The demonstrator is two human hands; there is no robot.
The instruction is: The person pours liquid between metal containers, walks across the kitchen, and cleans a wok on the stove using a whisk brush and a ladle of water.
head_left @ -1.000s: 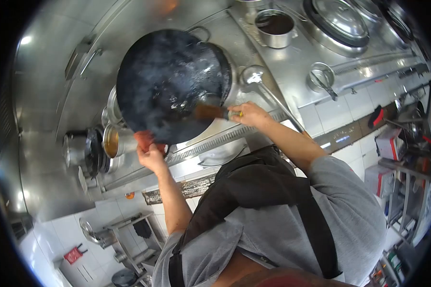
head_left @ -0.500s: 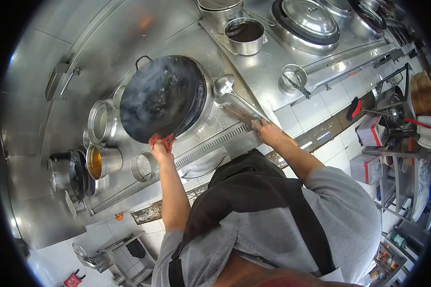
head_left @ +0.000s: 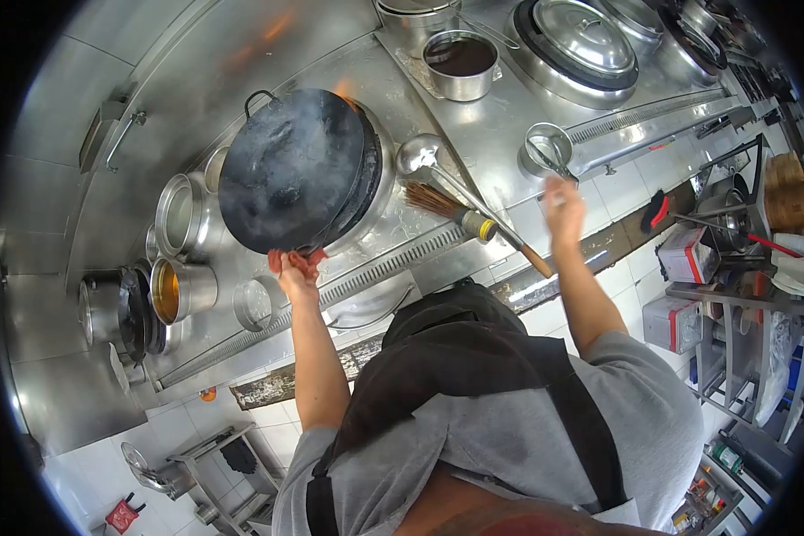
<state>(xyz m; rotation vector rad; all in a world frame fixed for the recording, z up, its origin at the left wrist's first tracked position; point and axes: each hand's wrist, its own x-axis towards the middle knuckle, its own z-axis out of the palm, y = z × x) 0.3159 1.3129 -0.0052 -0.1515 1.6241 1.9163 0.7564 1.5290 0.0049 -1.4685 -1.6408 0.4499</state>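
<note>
Your L hand (head_left: 297,275) grips a red cloth (head_left: 309,261) at the lower rim of the smoking wok (head_left: 290,170), upper L of frame. Your R hand (head_left: 563,211), blurred, is nr the small pot (head_left: 537,161), R of ctr; can't tell if fingers are apart. Brush (head_left: 445,207) & ladle (head_left: 418,155) lie nr ctr.

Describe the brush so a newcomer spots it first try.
Start at the big black wok, smoking and tilted over its burner. Just right of it, a long ladle lies on the steel counter; the brush is close beside the ladle's shaft. Unlike the smooth metal ladle, it has splayed brown bristles and a short, thick handle with a yellow band.
</note>
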